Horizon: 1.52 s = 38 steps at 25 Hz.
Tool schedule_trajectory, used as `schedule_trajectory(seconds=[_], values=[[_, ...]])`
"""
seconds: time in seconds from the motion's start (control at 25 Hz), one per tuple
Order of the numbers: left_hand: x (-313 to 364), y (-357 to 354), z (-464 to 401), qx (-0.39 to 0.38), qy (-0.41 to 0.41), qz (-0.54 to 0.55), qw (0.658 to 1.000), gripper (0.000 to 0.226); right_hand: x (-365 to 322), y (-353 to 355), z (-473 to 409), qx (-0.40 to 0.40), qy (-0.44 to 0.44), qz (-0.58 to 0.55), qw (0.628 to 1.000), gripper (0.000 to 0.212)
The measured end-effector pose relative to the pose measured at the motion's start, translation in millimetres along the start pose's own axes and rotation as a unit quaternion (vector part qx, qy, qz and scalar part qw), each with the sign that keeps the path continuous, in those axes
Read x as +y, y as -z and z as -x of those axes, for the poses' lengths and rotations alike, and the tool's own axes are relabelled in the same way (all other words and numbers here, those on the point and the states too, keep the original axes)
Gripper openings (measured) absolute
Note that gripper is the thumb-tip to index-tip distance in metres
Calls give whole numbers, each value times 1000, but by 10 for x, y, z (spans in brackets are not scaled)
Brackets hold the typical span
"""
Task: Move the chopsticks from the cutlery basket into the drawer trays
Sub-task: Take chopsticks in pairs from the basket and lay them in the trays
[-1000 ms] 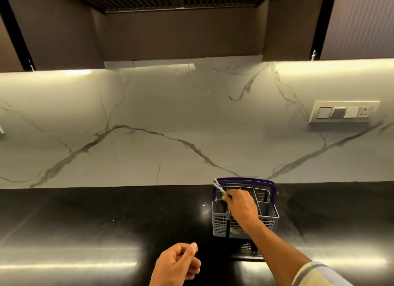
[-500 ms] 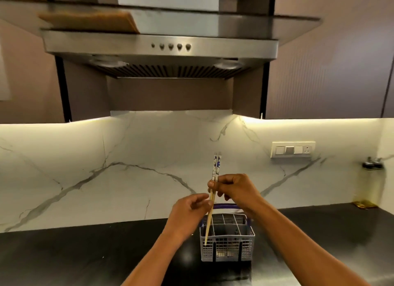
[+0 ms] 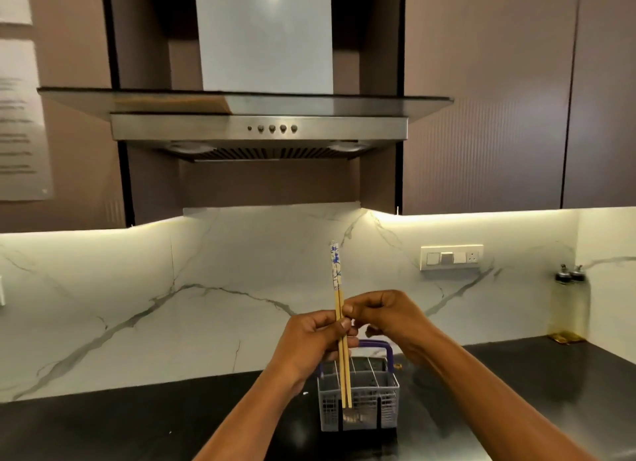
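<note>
Chopsticks: a pair held upright and side by side, lifted above the cutlery basket; pale wood below, white tops with a blue pattern.
Left hand: closed around the middle of the chopsticks, thumb pressed against them.
Right hand: fingers curled, fingertips pinching at the chopsticks just above the left hand's grip.
Cutlery basket: grey plastic grid with a purple handle, standing on the dark surface near the marble backsplash; its compartments look mostly empty.
Writing: faint lettering near the top of the hood chimney, too blurred to read; a sheet with lines of text on the left cabinet, also unreadable.
Other: switch plate on the wall; two bottles in the right corner.
</note>
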<state>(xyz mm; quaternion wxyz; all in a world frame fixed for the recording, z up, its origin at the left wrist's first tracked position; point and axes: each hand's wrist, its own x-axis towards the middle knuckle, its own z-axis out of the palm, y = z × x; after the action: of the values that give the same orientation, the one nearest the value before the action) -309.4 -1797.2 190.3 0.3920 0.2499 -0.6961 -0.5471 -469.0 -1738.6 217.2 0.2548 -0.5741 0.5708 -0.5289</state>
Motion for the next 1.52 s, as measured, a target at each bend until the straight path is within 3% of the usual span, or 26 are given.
schedule_trajectory(seconds=[0.36, 0.64, 0.76, 0.92, 1.08, 1.2, 1.28, 1.4, 1.52], values=[[604, -262, -155, 21, -60, -70, 996, 19, -435, 416, -21, 18, 83, 7, 996, 10], [534, -433, -80, 21, -48, -52, 997, 19, -326, 589, 95, 20, 76, 9, 997, 11], [351, -192, 98, 67, -18, -8, 998, 19, -145, 855, 258, 55, 43, 9, 998, 12], [-154, 106, 319, 129, 52, -18, 990, 16, 368, 1079, 535, 58, -37, 27, 997, 11], [-693, -197, 569, 90, 104, -23, 990, 15, 862, 916, 774, 45, -100, -15, 994, 8], [-1266, -500, 1015, 103, 174, -20, 979, 17, 1463, 644, 1200, 17, -158, -7, 987, 7], [-1782, -671, 1406, 120, 224, -40, 966, 19, 1958, 411, 1609, -9, -217, 20, 976, 11], [-2502, -917, 1999, 80, 297, -114, 945, 27, 2574, 39, 2226, -55, -308, 92, 945, 12], [-2961, -1177, 2313, 56, 324, -180, 927, 14, 2968, -244, 2565, -76, -347, 189, 915, 14]])
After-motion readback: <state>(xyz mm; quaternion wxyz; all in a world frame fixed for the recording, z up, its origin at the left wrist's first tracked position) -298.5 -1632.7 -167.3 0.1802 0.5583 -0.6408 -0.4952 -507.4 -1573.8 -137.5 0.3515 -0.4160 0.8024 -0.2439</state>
